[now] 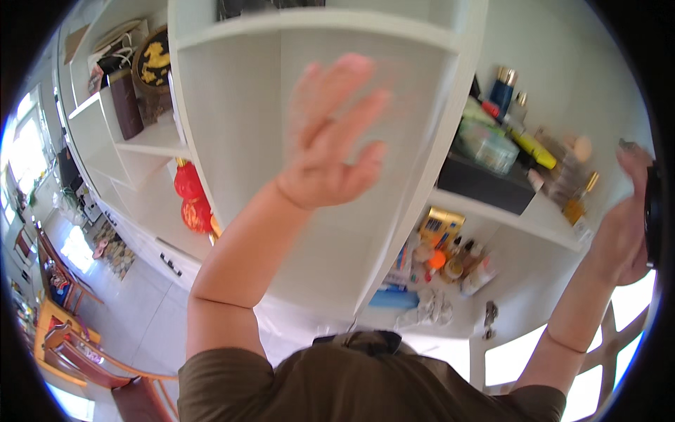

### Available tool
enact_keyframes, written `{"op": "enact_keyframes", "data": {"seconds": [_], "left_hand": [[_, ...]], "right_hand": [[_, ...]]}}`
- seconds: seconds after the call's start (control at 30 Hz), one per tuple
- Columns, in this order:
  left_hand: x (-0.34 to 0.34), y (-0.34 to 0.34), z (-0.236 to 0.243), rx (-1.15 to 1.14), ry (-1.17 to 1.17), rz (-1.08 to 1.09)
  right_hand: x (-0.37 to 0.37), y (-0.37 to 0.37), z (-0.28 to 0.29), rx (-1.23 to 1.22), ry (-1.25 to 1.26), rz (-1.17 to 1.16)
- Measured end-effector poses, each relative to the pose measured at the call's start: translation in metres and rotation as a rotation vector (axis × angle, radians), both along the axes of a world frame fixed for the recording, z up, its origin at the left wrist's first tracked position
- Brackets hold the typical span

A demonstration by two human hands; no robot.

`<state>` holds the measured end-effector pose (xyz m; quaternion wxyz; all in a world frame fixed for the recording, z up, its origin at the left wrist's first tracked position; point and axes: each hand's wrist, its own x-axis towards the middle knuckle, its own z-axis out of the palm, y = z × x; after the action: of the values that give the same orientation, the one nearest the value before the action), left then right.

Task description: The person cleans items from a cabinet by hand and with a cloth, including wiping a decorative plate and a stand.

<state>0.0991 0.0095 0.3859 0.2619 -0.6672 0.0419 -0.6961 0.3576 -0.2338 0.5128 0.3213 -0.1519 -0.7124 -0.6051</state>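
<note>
Hovering with fingers spread wide and bare, the left hand (334, 133) blurs before the white cabinet (460, 70), while the right hand (620, 228) is partly cut off, its grip impossible to tell. Near it, a gold-capped bottle (575, 209) sits toward the shelf's (555, 223) right front corner, with a black box (485, 183) at the left one.

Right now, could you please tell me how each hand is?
Left hand: open, holding nothing visible.
Right hand: beside a dark object; its grip cannot be told.
</note>
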Motion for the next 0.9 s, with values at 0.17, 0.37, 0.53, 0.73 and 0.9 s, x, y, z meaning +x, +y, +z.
{"op": "enact_keyframes", "data": {"seconds": [0.17,0.37,0.53,0.73,0.9], "left_hand": [[-0.077,0.029,-0.139,-0.652,-0.066,0.082],[-0.106,0.046,-0.322,-1.398,0.256,0.23],[-0.098,0.04,-0.365,-1.373,0.554,0.738],[-0.08,0.095,-0.375,-1.367,0.84,1.085],[-0.063,0.109,-0.374,-1.529,0.715,1.041]], "right_hand": [[-0.017,-0.063,-0.141,-0.373,0.377,-0.35],[-0.03,-0.025,-0.286,-0.813,0.739,-0.045],[-0.044,-0.01,-0.362,-1.012,0.926,-0.312],[-0.045,0.005,-0.4,-1.22,1.142,-0.37],[-0.05,0.001,-0.416,-1.251,1.186,-0.38]]}}
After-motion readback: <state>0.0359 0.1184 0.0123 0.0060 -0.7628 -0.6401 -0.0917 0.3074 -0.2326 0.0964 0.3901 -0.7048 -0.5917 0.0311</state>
